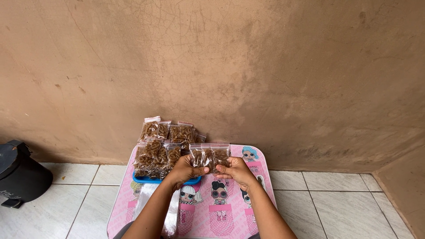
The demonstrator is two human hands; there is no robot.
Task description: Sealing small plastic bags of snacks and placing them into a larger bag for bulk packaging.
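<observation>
A bare tan plaster wall (265,66), cracked and stained, fills most of the head view, meeting a floor of pale tiles (336,199) along its base. Pushed against the wall stands a small pink tabletop (230,217) printed with cartoon doll figures. At its centre the left hand (185,170) and the right hand (235,170) together hold up a small clear zip bag of brown snack pieces (210,156), each hand's fingers closed narrowly on one lower corner, thumbs in front, so the bag stands upright just above the tabletop. At ten o'clock from the hands, a heap of filled bags (161,146) of the same kind is stacked on a blue tray (146,179), touching the wall behind it. At seven o'clock from the hands, a stack of empty clear bags (170,217) lies flat on the tabletop beside the left forearm. Well apart, at nine o'clock on the floor, sits a dark grey bin (20,172).
</observation>
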